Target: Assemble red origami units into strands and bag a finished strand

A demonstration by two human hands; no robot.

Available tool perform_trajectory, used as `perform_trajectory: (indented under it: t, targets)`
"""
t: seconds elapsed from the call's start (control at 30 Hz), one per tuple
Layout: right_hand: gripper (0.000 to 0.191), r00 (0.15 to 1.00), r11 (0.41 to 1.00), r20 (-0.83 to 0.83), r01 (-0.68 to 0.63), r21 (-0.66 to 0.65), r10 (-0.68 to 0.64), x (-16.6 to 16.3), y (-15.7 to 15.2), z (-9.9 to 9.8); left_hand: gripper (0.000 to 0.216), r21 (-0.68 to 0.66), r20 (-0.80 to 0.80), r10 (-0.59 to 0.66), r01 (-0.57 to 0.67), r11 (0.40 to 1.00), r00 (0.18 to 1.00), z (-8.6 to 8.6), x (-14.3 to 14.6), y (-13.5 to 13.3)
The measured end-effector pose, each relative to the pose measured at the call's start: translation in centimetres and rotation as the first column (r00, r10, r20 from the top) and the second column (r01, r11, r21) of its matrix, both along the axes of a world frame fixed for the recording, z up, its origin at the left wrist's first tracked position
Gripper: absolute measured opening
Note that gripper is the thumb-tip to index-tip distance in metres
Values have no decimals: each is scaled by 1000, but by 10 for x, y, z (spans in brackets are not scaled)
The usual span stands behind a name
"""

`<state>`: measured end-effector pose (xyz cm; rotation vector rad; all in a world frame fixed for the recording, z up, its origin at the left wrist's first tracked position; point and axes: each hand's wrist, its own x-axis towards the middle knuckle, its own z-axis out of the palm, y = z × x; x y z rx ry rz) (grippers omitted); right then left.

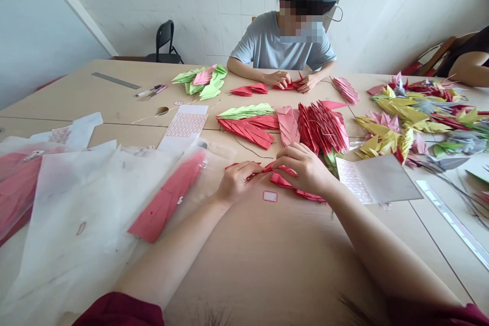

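My left hand and my right hand meet over the middle of the table. Between them they pinch a red folded paper piece, mostly covered by my fingers. More red folded paper lies beneath and beside my right hand. A small white label with a red border rests on the table just below my hands. Beyond them sits a thick stack of dark red folded paper, with pink folded paper and green folded paper alongside.
Clear plastic bags, one holding red paper, cover the left side. Label sheets lie left and right. Yellow, pink and grey paper flowers pile up at right. Opposite, a person handles red paper. A ruler lies far left.
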<state>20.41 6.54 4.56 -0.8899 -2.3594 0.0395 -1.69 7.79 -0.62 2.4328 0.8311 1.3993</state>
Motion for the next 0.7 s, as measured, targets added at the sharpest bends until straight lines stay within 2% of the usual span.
perform_trajectory:
  t: [0.17,0.4,0.53,0.7]
  targets:
    - [9,999,996,5,-38,-82,39,-8,-6,3,4,65,-89,-33,39,997,996,-6,-1,1]
    - [9,998,994,48,-34,-106,39,-13,-9,4,12,5,-169,-80,83,997,982,-5,-2,-2]
    - [4,998,991,-7,-60,-121,59,-9,-7,7,16,4,-150,-107,109,994,983,-1,-2,-2]
    - [5,994,982,-67,-93,-165,83,-1,-3,10,11,20,-132,-107,111,994,985,3,-1,-1]
